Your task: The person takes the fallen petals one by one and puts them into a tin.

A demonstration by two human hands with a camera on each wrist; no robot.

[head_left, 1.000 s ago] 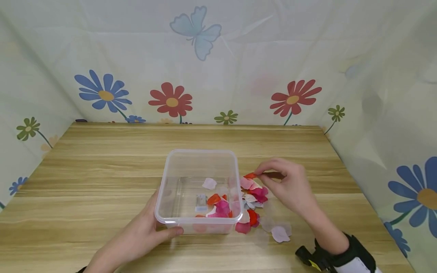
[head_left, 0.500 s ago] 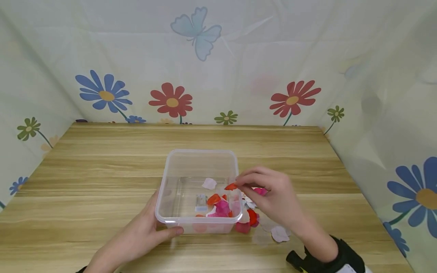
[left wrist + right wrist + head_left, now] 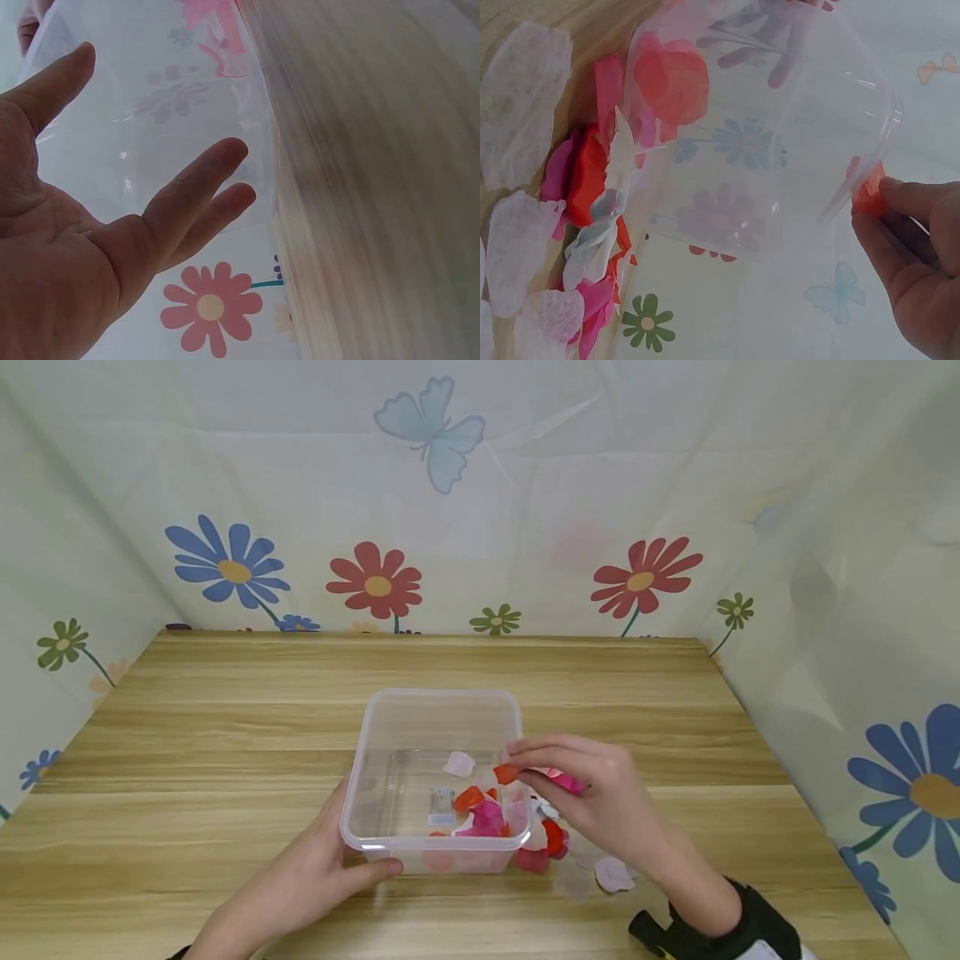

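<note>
Pale wood-grain table (image 3: 247, 718) extends left and far of clear square plastic box (image 3: 427, 718); far edge meets flower-print cloth (image 3: 510, 527). Box holds mixed-colour thin petals (image 3: 486, 818), near right. Left hand (image 3: 315, 864), fingers straight, touches box's near-left corner; right hand (image 3: 600, 789) pinches 1 orange-red thin petal (image 3: 506, 774) at right rim. Loose petals (image 3: 553, 837) lie right.

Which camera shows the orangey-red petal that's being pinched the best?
The right wrist view: the petal looks biggest there, pinched in the right grip near the clear box. The head view shows it smaller; I can't see it in the left wrist view.
</note>
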